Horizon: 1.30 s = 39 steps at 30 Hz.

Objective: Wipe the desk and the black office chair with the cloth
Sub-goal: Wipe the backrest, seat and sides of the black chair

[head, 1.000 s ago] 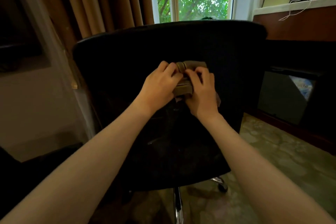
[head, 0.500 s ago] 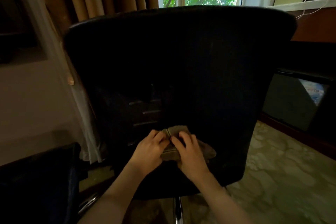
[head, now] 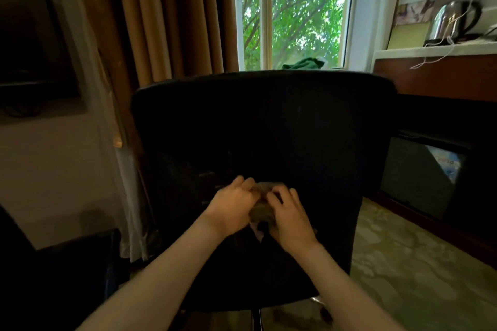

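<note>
You are pressing the cloth (head: pixel 260 211) against the low middle of the chair (head: pixel 269 126) back. Your left hand (head: pixel 233 205) and right hand (head: pixel 291 216) are side by side, both curling fingers around the cloth.

A: Where's the chair (head: pixel 269 121)?
B: Dead ahead, back toward us. Window (head: pixel 293 8) behind it, curtain (head: pixel 166 21) left of that.
A: Hands?
B: Left hand (head: pixel 231 207) and right hand (head: pixel 289 216) side by side on the chair's back, cloth (head: pixel 262 209) between them. Kettle (head: pixel 451 21) on shelf (head: pixel 403 51), far right.
</note>
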Each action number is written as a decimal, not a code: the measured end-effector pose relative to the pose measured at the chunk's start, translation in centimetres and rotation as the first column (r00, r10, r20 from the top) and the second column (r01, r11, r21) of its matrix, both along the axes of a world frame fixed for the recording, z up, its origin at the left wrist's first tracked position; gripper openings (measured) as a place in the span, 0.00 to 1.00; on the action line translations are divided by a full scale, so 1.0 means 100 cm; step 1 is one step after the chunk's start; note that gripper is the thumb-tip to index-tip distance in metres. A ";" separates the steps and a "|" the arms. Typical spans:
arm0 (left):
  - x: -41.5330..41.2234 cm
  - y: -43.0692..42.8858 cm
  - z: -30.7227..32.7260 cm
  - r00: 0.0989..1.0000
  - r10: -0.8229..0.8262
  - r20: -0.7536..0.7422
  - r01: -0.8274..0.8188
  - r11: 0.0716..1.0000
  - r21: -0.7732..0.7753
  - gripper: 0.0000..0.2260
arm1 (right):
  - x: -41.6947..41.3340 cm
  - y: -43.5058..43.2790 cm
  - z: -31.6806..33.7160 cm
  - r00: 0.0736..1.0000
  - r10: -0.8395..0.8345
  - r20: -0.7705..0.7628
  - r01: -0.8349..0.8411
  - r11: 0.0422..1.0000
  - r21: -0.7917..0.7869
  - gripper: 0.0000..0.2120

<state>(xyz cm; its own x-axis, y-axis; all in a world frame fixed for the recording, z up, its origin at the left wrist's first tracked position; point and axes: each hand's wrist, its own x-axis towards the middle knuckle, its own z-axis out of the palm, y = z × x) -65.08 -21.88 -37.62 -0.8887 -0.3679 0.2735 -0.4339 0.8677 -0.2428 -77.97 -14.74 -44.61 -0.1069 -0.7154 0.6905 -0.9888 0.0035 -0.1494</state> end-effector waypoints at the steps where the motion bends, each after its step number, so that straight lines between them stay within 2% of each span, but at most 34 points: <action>1: -0.003 0.007 0.018 0.998 -0.024 -0.056 0.022 0.999 -0.040 0.17 | -0.004 0.003 0.018 1.000 -0.012 -0.023 0.010 0.997 -0.078 0.26; 3: -0.010 0.020 0.054 0.984 -0.096 -0.152 0.076 0.988 -0.134 0.17 | -0.011 0.012 0.056 0.998 -0.057 -0.036 0.047 0.971 -0.235 0.18; 8: -0.027 0.033 0.127 0.911 -0.294 -0.291 0.196 0.926 -0.322 0.12 | -0.034 0.023 0.131 0.973 -0.200 -0.114 0.123 0.870 -0.477 0.17; 10: -0.034 0.035 0.141 0.906 -0.281 -0.317 0.171 0.927 -0.335 0.13 | -0.044 0.021 0.149 0.964 -0.235 -0.124 0.135 0.835 -0.534 0.15; 15: -0.043 0.020 0.124 0.913 -0.204 -0.352 0.105 0.954 -0.281 0.14 | -0.056 0.002 0.132 0.961 -0.232 -0.152 0.120 0.840 -0.529 0.18; 18: -0.046 0.012 0.090 0.956 -0.088 -0.279 0.026 0.976 -0.217 0.18 | -0.063 -0.010 0.097 0.974 -0.185 -0.131 0.097 0.863 -0.495 0.21; 21: -0.047 0.003 0.061 0.947 -0.181 -0.266 0.110 0.959 -0.260 0.23 | -0.066 -0.015 0.067 0.980 -0.150 -0.129 0.070 0.872 -0.485 0.27; 25: -0.047 -0.012 0.018 0.918 -0.259 -0.299 0.176 0.944 -0.279 0.21 | -0.063 -0.013 0.028 0.987 -0.125 -0.103 0.070 0.903 -0.423 0.29; 30: -0.044 -0.019 -0.027 0.917 -0.275 -0.289 0.220 0.953 -0.209 0.16 | -0.057 -0.005 -0.013 0.996 -0.070 -0.059 0.053 0.966 -0.253 0.29; 32: -0.044 -0.012 -0.037 0.964 -0.177 -0.200 0.162 0.983 -0.087 0.15 | -0.050 0.001 -0.026 0.999 -0.039 -0.003 0.038 0.991 -0.130 0.27; 34: -0.047 -0.007 -0.049 0.998 -0.052 -0.017 0.052 0.999 -0.005 0.16 | -0.044 0.007 -0.036 0.998 -0.044 0.048 0.043 0.999 0.029 0.26; 37: -0.048 0.000 -0.059 0.991 -0.025 0.134 0.024 1.000 0.009 0.17 | -0.041 0.015 -0.046 0.998 -0.065 -0.014 0.067 0.966 0.249 0.25; 39: -0.052 0.005 -0.050 0.983 -0.066 0.172 0.075 0.996 -0.047 0.17 | -0.045 0.025 -0.038 0.998 -0.035 -0.060 0.050 0.964 0.260 0.25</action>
